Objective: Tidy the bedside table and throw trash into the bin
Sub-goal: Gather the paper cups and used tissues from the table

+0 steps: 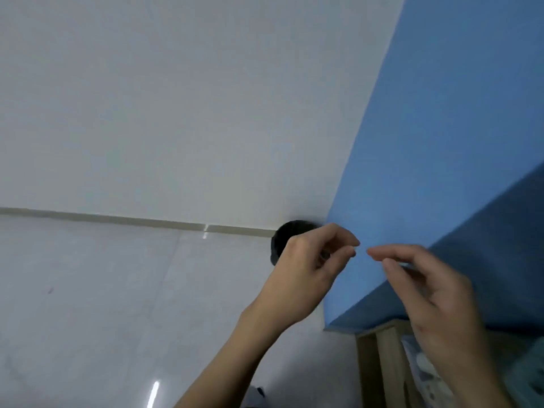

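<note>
A black round bin (282, 237) stands on the floor against the white wall, mostly hidden behind my left hand (306, 269). That hand hovers over it with fingers curled, thumb and forefinger tips close together; nothing shows clearly between them. My right hand (429, 293) is blurred, raised in front of the blue headboard (426, 142), its fingers loosely bent and pointing left toward the other hand, with nothing plainly in it. The light wooden bedside table (379, 366) shows at the bottom right, with pale blurred items on it (426, 372).
Glossy pale floor tiles (103, 304) fill the left and bottom. A beige skirting strip (117, 219) runs along the base of the white wall (176, 98). A darker blue bed side (506, 260) lies at the right.
</note>
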Available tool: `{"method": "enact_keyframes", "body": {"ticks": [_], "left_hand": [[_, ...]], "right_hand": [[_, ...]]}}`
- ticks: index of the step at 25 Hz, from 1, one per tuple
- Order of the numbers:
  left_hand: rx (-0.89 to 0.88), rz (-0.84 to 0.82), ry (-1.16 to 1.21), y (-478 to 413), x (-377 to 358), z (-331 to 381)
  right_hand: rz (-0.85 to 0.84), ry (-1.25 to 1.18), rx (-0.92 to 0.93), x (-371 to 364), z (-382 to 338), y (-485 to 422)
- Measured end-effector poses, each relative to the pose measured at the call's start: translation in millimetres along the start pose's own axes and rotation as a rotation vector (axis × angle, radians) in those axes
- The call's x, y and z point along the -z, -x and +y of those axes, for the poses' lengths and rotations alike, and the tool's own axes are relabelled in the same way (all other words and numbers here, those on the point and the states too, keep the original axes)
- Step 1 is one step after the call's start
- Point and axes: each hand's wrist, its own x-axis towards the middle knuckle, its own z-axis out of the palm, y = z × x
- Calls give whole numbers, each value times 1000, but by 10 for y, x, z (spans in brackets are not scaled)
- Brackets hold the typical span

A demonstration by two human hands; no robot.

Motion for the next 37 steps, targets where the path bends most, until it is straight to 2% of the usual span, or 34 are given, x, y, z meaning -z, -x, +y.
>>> {"method": "enact_keyframes", "body": {"ticks": [3, 5, 10, 16, 18, 21, 25, 29, 33, 37], "left_hand": [[66, 101, -64, -53, 162, -411], [113, 94, -130, -126, 174, -799], [346, 49, -173, -479, -219, -2357], [996, 337, 444, -972, -1003, -4662], [1078, 381, 578, -1070, -1263, -5254], [1149, 437, 652, -1222, -1618, -5961], [1159, 460, 700, -1422, -1942, -6699], [1092, 472, 679, -1560, -2120, -7156], [1102, 525, 556, -1435, -2167, -7288], [1167, 526, 485, -1030, -2200, -7077]], "right_hand": [[-124, -4, -5, -351, 270, -301], [-177, 6, -41, -595, 605, -457], [-274, 16, -306, -1403, 2224, -755], [-81, -459, -1051, -2500, 4571, -1057], [9, -538, -1184, -2748, 5228, -1127], [125, -576, -1326, -3114, 6115, -1217], [184, -697, -1317, -3502, 6809, -1341], [200, -469, -1210, -3694, 7154, -1438], [230, -444, -1219, -3724, 7177, -1356], [211, -450, -1302, -3651, 7022, -871]]}}
